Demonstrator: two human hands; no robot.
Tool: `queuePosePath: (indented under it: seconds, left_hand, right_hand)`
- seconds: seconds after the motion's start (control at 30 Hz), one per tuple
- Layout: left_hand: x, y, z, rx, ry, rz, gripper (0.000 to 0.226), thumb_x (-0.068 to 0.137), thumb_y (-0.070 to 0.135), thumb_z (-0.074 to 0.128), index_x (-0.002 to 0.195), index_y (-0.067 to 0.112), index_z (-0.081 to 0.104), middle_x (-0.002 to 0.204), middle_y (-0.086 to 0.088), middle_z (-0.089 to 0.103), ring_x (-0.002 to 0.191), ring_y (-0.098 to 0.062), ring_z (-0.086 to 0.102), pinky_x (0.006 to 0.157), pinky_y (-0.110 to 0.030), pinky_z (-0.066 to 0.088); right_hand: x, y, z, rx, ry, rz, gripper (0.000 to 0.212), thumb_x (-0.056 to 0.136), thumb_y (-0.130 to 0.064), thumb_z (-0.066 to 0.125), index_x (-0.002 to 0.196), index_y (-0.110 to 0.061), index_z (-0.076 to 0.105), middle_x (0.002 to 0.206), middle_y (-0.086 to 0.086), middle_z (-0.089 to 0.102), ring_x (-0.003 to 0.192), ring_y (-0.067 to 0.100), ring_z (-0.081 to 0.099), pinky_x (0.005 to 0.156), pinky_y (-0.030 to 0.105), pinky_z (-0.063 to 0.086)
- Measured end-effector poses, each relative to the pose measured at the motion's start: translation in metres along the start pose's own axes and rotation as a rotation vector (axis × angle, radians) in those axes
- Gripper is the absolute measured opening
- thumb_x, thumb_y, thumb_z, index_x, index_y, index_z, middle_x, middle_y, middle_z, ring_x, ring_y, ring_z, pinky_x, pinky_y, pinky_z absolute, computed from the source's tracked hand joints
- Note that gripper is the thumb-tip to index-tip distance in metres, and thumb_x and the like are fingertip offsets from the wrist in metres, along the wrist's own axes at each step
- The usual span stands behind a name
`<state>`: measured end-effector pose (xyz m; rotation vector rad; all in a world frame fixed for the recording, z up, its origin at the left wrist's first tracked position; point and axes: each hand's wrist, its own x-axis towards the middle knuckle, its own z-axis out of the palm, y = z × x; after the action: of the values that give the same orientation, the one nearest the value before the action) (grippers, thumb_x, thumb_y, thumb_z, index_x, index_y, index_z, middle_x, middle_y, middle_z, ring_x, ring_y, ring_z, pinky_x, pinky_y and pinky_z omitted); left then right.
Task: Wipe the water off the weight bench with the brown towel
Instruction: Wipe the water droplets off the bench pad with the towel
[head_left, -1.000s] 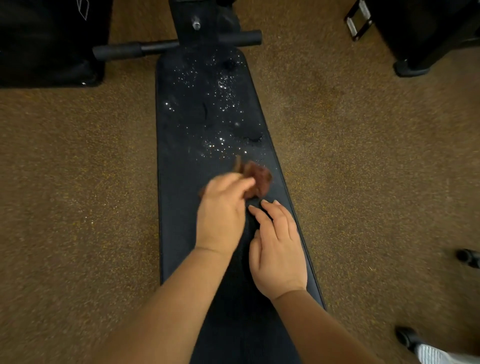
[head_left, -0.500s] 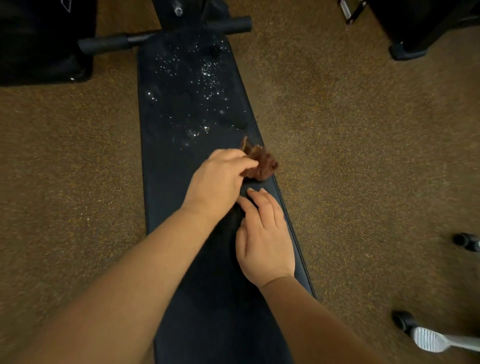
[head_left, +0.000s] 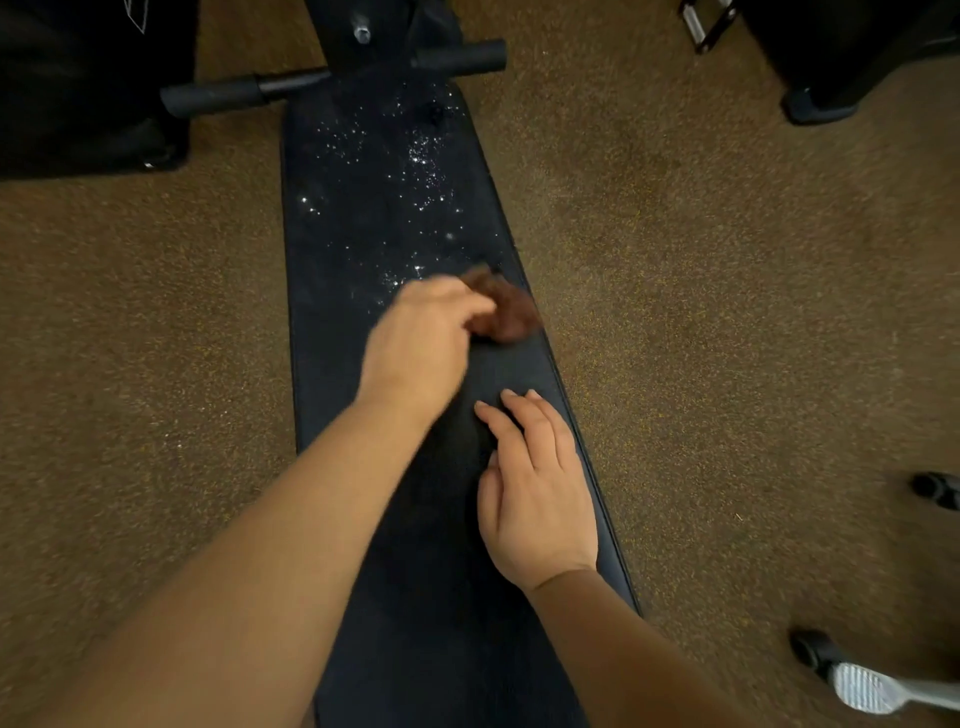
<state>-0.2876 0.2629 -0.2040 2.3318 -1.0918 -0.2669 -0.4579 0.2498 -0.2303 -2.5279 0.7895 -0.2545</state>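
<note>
**Towel bunched up at the right edge, water sitting on the far half**

Looking down the length of the weight bench (head_left: 395, 218), which is the worktop here: long black pad on brown carpet (head_left: 727, 270). The left hand (head_left: 421, 343) reaches across the pad with its fingers curled around the brown towel (head_left: 506, 312), which is scrunched into a small wad and sits on the pad close to its right edge, about midway along. Hand and towel are both a bit blurry, so I can't tell exactly how tight the grip is, but the fingers are closed over the near side of the wad.

The right hand (head_left: 535, 483) lies flat on the pad nearer the camera, palm down, fingers together and stretched out, holding nothing. There's a clear gap between it and the towel.

The water droplets (head_left: 415, 161) glint all over the far half of the pad, beyond the towel, the nearest ones just beside the left hand's knuckles. A black crossbar (head_left: 332, 75) with foam grips runs across the far end.
</note>
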Motion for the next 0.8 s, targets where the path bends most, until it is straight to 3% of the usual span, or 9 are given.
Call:
queuePosePath:
  seconds: [0.1,0.17,0.27,0.37,0.43,0.53,0.63,0.7,0.8]
  left_hand:
    - [0.009,0.004,0.01,0.004,0.151,-0.202,0.037,0.082,-0.004,0.055,0.11,0.015,0.069,0.116,-0.005,0.062,0.11,-0.026,0.051,0.09,-0.034,0.042]
    - [-0.006,0.015,0.018,-0.034,0.122,-0.172,0.037,0.081,-0.005,0.056,0.11,0.015,0.069,0.115,-0.005,0.062,0.11,-0.024,0.05,0.09,-0.026,0.038]
    - [-0.029,0.014,0.005,-0.113,-0.077,-0.018,0.037,0.083,0.003,0.059,0.113,0.022,0.067,0.118,0.005,0.06,0.113,-0.013,0.048,0.095,-0.014,0.03]
    - [-0.044,0.001,-0.023,-0.283,-0.294,0.017,0.042,0.089,0.024,0.059,0.128,0.038,0.053,0.132,0.019,0.048,0.126,0.003,0.035,0.107,-0.017,0.025]
    - [-0.057,-0.011,-0.032,-0.289,-0.24,-0.026,0.047,0.093,0.029,0.053,0.138,0.038,0.041,0.147,0.016,0.033,0.137,0.003,0.018,0.114,-0.022,0.013]
    - [-0.069,-0.035,-0.028,-0.093,-0.045,-0.213,0.054,0.097,0.026,0.041,0.147,0.025,0.021,0.157,0.005,0.007,0.142,-0.005,-0.006,0.116,-0.03,-0.001]
    - [-0.071,-0.048,-0.014,0.065,0.057,-0.368,0.06,0.098,0.028,0.033,0.149,0.011,0.007,0.158,-0.006,-0.003,0.143,-0.015,-0.011,0.116,-0.034,-0.006]
    - [-0.073,-0.051,-0.004,0.131,0.098,-0.374,0.06,0.098,0.029,0.029,0.149,0.007,0.006,0.157,-0.008,-0.002,0.143,-0.017,-0.009,0.116,-0.033,-0.005]
    - [-0.072,-0.051,0.0,0.198,0.1,-0.319,0.056,0.098,0.025,0.027,0.148,0.006,0.01,0.157,-0.009,0.005,0.144,-0.019,-0.003,0.117,-0.035,-0.001]
  right_hand:
    - [-0.001,0.0,0.0,0.019,0.01,0.001,0.049,0.086,-0.015,0.039,0.133,-0.012,0.052,0.139,0.008,0.047,0.136,0.026,0.033,0.116,0.035,0.022]
    - [0.0,0.001,0.0,0.018,0.003,-0.006,0.049,0.086,-0.014,0.04,0.133,-0.011,0.051,0.139,0.009,0.047,0.137,0.026,0.033,0.116,0.036,0.022]
    - [-0.002,0.001,0.001,0.016,-0.006,-0.008,0.047,0.086,-0.014,0.04,0.132,-0.009,0.051,0.138,0.011,0.048,0.136,0.028,0.035,0.116,0.038,0.024]
    - [-0.001,0.001,0.0,0.034,-0.014,0.001,0.046,0.088,-0.015,0.04,0.132,-0.009,0.052,0.135,0.011,0.049,0.134,0.028,0.035,0.116,0.036,0.022]
    - [-0.002,0.002,0.0,0.097,0.016,-0.015,0.043,0.089,-0.013,0.043,0.13,-0.012,0.054,0.132,0.008,0.05,0.133,0.025,0.037,0.115,0.036,0.025]
    - [-0.005,0.005,-0.005,0.271,0.146,-0.011,0.037,0.089,-0.009,0.05,0.124,-0.014,0.059,0.125,0.002,0.047,0.127,0.015,0.039,0.107,0.037,0.034]
    - [0.006,0.007,-0.013,0.233,0.216,-0.083,0.038,0.086,-0.011,0.059,0.124,-0.017,0.06,0.133,0.003,0.041,0.132,0.021,0.035,0.107,0.05,0.033]
    - [0.027,0.005,-0.019,0.094,0.131,-0.205,0.047,0.084,-0.018,0.065,0.13,-0.021,0.057,0.146,0.004,0.036,0.142,0.03,0.024,0.112,0.058,0.021]
    - [0.069,0.007,-0.022,-0.079,-0.136,-0.41,0.058,0.087,-0.032,0.061,0.142,-0.03,0.042,0.154,0.001,0.029,0.147,0.028,0.011,0.115,0.059,0.011]
